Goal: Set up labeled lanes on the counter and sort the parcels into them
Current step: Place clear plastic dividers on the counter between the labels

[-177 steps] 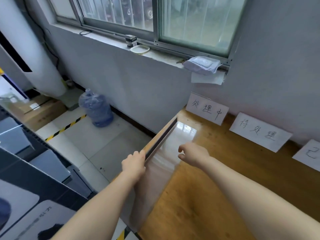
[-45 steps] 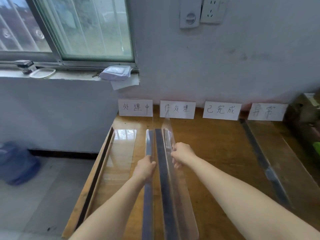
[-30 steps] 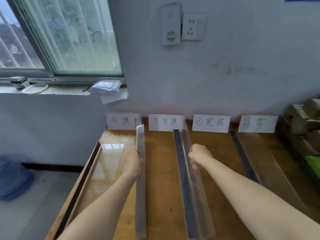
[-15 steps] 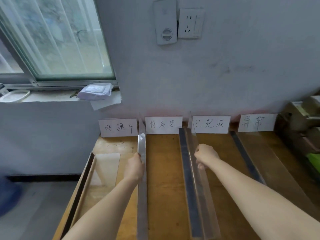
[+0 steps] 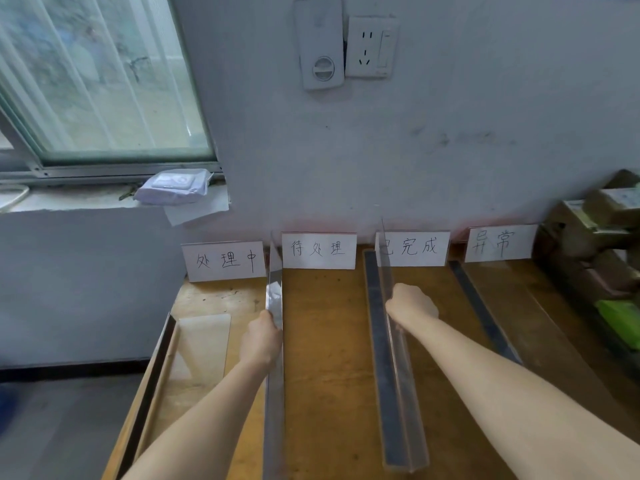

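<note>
Looking down at the counter [image 5: 325, 358]: four labels [image 5: 318, 250] stand along its back edge. Left hand [image 5: 261, 341] grips an upright clear divider [image 5: 274, 299] between the first and second labels. Right hand [image 5: 412, 304] curls over a second divider [image 5: 391, 375] between the second and third labels. Outer dividers [image 5: 485, 313] lie towards the left and right edges. Lanes look nearly set, but parcels [image 5: 595, 237], stacked at the right edge, are not yet sorted.

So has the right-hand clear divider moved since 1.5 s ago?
Yes. The clear divider went right: its far end faced the second label card, now it meets the left edge of the third card.
</note>
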`<state>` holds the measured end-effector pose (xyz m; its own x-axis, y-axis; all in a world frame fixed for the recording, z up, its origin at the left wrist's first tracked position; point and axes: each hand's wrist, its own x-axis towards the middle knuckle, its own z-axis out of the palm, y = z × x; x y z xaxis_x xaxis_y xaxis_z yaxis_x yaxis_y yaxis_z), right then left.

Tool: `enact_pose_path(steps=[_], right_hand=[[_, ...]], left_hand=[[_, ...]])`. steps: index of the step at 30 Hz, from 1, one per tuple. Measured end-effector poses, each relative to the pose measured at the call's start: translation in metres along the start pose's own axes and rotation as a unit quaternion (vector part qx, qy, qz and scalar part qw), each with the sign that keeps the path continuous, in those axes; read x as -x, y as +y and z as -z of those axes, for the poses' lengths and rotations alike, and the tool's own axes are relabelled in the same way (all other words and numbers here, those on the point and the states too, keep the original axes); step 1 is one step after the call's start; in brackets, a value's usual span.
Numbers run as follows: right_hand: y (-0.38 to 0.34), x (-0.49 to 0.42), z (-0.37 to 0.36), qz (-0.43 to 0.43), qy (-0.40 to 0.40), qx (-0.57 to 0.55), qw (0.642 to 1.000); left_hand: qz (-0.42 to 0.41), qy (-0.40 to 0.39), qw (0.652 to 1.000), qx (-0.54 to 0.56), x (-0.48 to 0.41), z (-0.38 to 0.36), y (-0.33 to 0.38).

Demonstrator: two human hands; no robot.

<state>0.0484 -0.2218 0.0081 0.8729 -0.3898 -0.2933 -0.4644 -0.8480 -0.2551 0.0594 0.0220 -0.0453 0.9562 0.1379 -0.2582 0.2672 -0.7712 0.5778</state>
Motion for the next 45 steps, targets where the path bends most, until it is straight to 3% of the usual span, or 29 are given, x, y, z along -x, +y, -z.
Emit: enact_pose_path(steps=[8, 14, 21, 33, 39, 45], right_hand=[[-0.007, -0.013, -0.007, 0.015, -0.021, 0.052, 0.998], [-0.001, -0.020, -0.010, -0.001, -0.042, 0.058, 0.997], [0.001, -0.021, -0.011, -0.008, -0.017, 0.076, 0.997], [-0.001, -0.017, -0.008, -0.031, 0.016, 0.051, 0.998], [-0.022, -0.019, -0.009, 0.076, 0.108, 0.128, 0.983], [-0.066, -0.055, -0.017, 0.188, 0.081, 0.142, 0.968]], left_hand=[[0.004, 0.008, 1.000, -0.006, -0.011, -0.004, -0.005], [-0.004, -0.031, 0.999, -0.013, -0.018, -0.007, 0.001], [-0.037, -0.046, 0.997, -0.051, -0.014, -0.008, 0.013], [-0.041, -0.070, 0.996, -0.028, -0.022, 0.000, 0.009], [-0.056, -0.064, 0.996, -0.031, -0.030, 0.006, 0.009], [-0.050, -0.037, 0.998, -0.021, -0.054, 0.007, 0.017]])
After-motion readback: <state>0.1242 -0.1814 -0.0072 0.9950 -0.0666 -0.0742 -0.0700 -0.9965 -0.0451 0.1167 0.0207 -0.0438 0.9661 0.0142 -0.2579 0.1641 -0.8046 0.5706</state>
